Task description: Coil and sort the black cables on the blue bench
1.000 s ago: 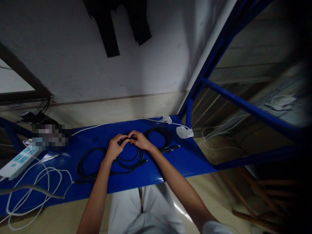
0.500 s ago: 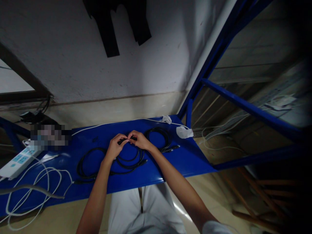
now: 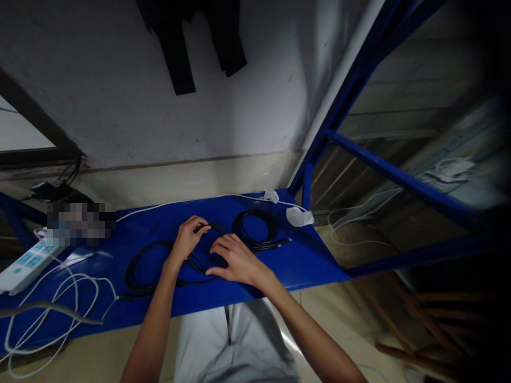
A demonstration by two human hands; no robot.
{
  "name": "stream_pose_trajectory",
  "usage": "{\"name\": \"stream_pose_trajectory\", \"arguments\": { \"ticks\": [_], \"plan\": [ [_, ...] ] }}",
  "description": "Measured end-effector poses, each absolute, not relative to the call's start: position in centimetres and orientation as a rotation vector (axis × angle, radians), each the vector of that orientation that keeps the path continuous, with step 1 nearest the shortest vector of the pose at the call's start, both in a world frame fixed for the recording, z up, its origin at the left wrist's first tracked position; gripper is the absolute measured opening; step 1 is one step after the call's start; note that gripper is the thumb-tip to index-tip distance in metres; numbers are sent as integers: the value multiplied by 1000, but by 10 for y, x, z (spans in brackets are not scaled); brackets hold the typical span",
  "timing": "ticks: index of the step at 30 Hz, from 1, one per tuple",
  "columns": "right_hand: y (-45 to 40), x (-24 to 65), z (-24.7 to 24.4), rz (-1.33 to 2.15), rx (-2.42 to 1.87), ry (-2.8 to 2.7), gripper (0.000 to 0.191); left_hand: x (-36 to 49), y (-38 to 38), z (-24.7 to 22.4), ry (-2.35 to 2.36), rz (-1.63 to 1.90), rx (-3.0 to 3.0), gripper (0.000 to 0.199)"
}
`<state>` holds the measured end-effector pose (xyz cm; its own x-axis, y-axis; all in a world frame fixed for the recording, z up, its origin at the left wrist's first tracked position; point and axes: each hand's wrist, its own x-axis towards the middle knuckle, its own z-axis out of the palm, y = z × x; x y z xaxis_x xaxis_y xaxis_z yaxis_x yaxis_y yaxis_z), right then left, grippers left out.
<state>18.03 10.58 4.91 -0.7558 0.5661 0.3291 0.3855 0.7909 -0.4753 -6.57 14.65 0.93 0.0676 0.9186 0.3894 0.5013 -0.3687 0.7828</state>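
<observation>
Pinched in my left hand is the upper part of a black cable, coiled in the middle of the blue table. My right hand lies over the right side of this coil, fingers apart and curved, thumb towards the near edge; it hides much of the loop. Left of my left hand rests another coiled black cable, partly behind my forearm. A third black cable coil is to the right, its plug ends pointing right.
A white power strip and loops of white cable occupy the table's left end. One white cord runs along the wall side, past crumpled white pieces. A blue metal frame stands at the right.
My right hand has let go of the black cable at the far side and moved nearer and right, fingers spreading over the coil. My left hand stays nearly in place.
</observation>
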Motion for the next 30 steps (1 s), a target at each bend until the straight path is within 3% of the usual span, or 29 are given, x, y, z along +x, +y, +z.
{"name": "stream_pose_trajectory", "arguments": {
  "ticks": [3, 15, 23, 30],
  "plan": [
    [80, 186, 36, 444, -734, -2659, 62, -63, 146, 14, 1415, 1239, 1855, 20],
    [65, 173, 30, 116, -707, -2765, 30, -63, 126, 35, 1484, 1207, 1828, 25],
    [44, 172, 22, -31, -644, -2780, 20, -62, 100, 47, 1484, 1184, 1916, 23],
    [38, 172, 27, 11, -644, -2854, 30, -59, 84, 52, 1450, 1181, 1903, 23]
  ]
}}
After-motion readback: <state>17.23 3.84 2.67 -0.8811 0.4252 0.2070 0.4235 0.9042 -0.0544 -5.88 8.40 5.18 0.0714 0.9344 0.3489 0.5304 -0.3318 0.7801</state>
